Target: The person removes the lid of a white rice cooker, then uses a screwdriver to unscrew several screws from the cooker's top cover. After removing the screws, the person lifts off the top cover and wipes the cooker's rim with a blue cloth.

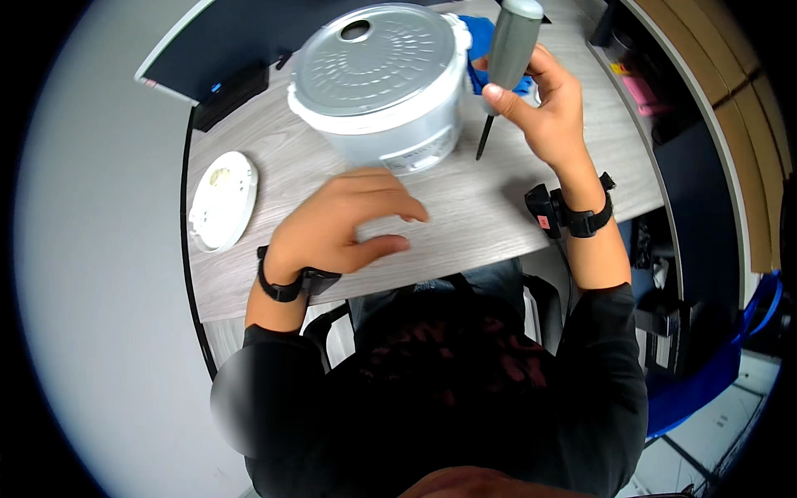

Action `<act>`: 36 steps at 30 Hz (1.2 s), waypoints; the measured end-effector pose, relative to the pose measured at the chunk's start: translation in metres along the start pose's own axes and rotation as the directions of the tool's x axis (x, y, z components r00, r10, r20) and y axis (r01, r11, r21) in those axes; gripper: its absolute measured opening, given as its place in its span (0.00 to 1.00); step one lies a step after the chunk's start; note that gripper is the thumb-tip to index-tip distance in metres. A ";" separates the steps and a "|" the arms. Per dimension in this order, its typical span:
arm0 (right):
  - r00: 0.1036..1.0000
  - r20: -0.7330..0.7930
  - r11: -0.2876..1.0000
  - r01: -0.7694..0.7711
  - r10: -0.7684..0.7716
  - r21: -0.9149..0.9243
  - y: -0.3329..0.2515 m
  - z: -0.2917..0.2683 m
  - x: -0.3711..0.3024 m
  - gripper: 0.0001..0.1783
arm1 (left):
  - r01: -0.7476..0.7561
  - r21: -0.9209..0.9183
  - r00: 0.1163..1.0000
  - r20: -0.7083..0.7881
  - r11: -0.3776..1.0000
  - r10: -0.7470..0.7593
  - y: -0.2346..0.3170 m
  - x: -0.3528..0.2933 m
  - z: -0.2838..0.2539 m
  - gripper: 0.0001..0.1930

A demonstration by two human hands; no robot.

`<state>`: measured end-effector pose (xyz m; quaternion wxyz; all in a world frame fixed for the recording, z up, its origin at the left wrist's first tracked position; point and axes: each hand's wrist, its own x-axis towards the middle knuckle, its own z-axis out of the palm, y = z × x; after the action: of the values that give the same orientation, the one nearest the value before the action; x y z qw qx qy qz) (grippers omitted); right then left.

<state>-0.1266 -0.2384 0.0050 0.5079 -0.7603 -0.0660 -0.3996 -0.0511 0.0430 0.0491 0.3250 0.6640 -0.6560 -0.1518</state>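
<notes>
My right hand (540, 108) is closed round the grey handle of a screwdriver (510, 50), whose dark shaft points down toward the table. Just left of it stands a drum-shaped appliance (398, 133) with a silver-grey lid (374, 62), a dark round hole in the lid and a pale body. Nearer to me, my left hand (340, 220) hovers above the table, fingers curved and thumb apart, with nothing in it. A blue cloth-like item (477, 37) is partly hidden behind the screwdriver and my right hand.
A white round plate-like part (224, 199) lies at the table's left edge. The wood-grain table (448, 216) ends close to my lap. Behind is a dark partition (241, 37) with a black box (232, 95). Shelves with a pink item (643, 95) stand at the right.
</notes>
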 end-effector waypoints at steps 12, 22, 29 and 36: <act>0.988 0.153 0.997 0.027 -0.015 -0.077 -0.032 0.066 0.007 0.23 | 0.177 0.308 0.787 -0.615 0.935 0.053 -0.076 -0.029 -0.058 0.33; 0.981 0.190 0.994 0.053 -0.034 -0.097 -0.010 0.041 0.017 0.23 | 0.152 0.369 0.885 -0.463 0.917 0.040 -0.098 -0.024 -0.074 0.31; 0.977 0.193 0.993 -0.107 0.094 0.056 0.005 0.021 0.033 0.19 | 0.066 0.401 0.864 -0.481 0.914 0.149 -0.080 -0.008 -0.058 0.29; 0.990 0.137 0.994 -0.049 0.035 0.102 -0.017 0.022 0.033 0.21 | -0.071 0.468 0.794 -0.508 0.881 0.334 -0.076 0.015 -0.032 0.28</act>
<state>-0.1012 -0.2222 0.0359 0.5497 -0.7591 -0.1051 -0.3325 0.0287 0.0301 0.0284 0.3692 0.6565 -0.6129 0.2388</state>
